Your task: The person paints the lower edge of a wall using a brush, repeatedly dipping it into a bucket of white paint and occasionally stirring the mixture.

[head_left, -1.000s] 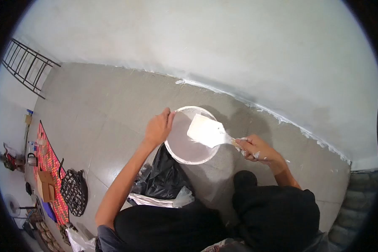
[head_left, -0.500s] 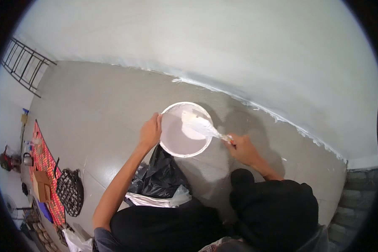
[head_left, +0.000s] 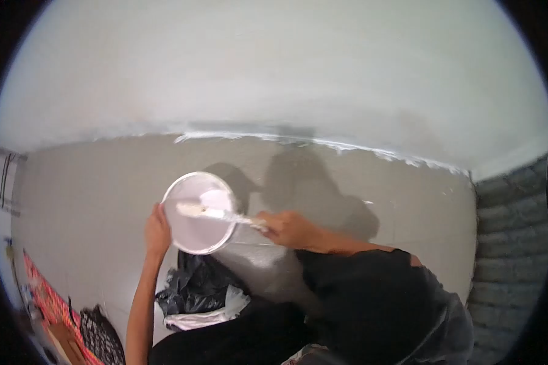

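Note:
A round white bucket with white paint in it stands left of the middle. My left hand is closed on its left rim. Over the bucket's mouth lies a paintbrush, its bristles inside the rim and coated white. My right hand is closed around the brush's handle, to the right of the bucket. A crumpled black plastic bag sits near my knee, just below the bucket.
A pale wall runs across the front, with a white paint strip along its foot. Grey blocks line the right side. At lower left are a red patterned mat, a dark bag and a cardboard box.
My view has turned right, so bucket and hands appear further left. The brush now lies flatter and more edge-on over the bucket, and my right hand is nearer the rim.

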Motion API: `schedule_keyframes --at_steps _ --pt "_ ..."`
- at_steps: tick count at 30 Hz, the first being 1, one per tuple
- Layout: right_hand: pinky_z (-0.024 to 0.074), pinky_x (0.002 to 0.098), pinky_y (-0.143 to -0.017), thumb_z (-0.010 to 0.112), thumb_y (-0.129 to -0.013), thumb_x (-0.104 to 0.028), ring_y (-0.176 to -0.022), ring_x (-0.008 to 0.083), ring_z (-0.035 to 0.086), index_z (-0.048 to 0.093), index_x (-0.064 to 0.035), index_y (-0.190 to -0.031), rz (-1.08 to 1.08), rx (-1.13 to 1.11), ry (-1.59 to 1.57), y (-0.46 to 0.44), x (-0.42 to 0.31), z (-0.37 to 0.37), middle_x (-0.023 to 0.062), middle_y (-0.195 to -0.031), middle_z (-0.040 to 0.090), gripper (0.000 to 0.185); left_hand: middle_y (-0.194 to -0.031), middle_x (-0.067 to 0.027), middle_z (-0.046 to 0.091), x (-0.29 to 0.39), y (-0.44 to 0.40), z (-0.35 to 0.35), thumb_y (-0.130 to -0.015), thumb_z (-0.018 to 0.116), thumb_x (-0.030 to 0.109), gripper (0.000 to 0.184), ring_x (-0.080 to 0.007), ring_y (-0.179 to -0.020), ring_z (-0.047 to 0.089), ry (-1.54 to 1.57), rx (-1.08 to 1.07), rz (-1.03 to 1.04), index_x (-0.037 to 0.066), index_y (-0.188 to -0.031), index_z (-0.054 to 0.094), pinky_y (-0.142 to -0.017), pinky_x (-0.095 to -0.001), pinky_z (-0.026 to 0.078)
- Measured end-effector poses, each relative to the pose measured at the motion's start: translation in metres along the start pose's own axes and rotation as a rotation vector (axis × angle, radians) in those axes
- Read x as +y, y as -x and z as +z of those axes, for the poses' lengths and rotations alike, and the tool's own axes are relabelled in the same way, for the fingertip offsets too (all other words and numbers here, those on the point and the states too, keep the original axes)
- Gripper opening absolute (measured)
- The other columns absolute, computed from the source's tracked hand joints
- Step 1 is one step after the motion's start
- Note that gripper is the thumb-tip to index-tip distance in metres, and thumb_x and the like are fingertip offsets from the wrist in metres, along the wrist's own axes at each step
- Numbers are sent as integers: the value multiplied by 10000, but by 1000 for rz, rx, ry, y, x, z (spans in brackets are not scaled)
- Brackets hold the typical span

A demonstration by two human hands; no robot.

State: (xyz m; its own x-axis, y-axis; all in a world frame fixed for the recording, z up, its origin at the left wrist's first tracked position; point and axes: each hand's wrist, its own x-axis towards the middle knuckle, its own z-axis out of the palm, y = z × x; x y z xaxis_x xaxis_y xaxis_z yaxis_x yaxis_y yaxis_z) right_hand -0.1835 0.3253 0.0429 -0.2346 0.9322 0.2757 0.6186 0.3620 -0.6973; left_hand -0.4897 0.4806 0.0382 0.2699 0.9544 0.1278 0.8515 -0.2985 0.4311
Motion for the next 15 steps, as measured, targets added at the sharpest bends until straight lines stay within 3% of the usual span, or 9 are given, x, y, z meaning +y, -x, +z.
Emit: schedule_keyframes --at_steps 3,5,10,13,15 --pt "450 425 -508 568 -838 -248 -533 336 557 517 10 -962 -156 99 116 2 23 25 155 -629 570 290 -905 -296 588 19 -2 -10 -968 275 334 495 -467 -873 541 181 -112 32 -76 -1039 542 -746 -496 419" --pt "448 437 -503 566 -839 -247 -540 341 567 493 6 -948 -75 45 62 -2 4 6 165 -613 560 285 -909 -277 589 -15 -7 13 -970 276 292 456 -437 -867 559 -55 21 45 -80 -1008 538 -732 -452 432" --pt "443 448 -489 561 -842 -229 -552 356 584 470 -2 -902 -20 12 -2 -2 -2 9 186 -615 560 252 -917 -311 572 21 -6 -12 -970 291 288 459 -451 -867 548 -45 -176 -42 -101 -1050 522 -698 -453 439" --pt "432 450 -493 563 -834 -205 -555 372 576 479 -5 -895 11 -9 -83 -2 -8 0 198 -618 556 225 -1082 -301 549 16 -7 -8 -967 299 288 474 -421 -1015 532 -88 -119 -9 -107 -1149 488 -844 -409 428" --pt "420 456 -524 559 -828 -189 -576 378 567 482 -12 -912 62 -21 -105 -3 -12 5 193 -604 540 211 -1080 -299 553 38 -3 -18 -968 294 291 486 -423 -1017 531 -69 -175 -78 -117 -1150 485 -858 -411 422"
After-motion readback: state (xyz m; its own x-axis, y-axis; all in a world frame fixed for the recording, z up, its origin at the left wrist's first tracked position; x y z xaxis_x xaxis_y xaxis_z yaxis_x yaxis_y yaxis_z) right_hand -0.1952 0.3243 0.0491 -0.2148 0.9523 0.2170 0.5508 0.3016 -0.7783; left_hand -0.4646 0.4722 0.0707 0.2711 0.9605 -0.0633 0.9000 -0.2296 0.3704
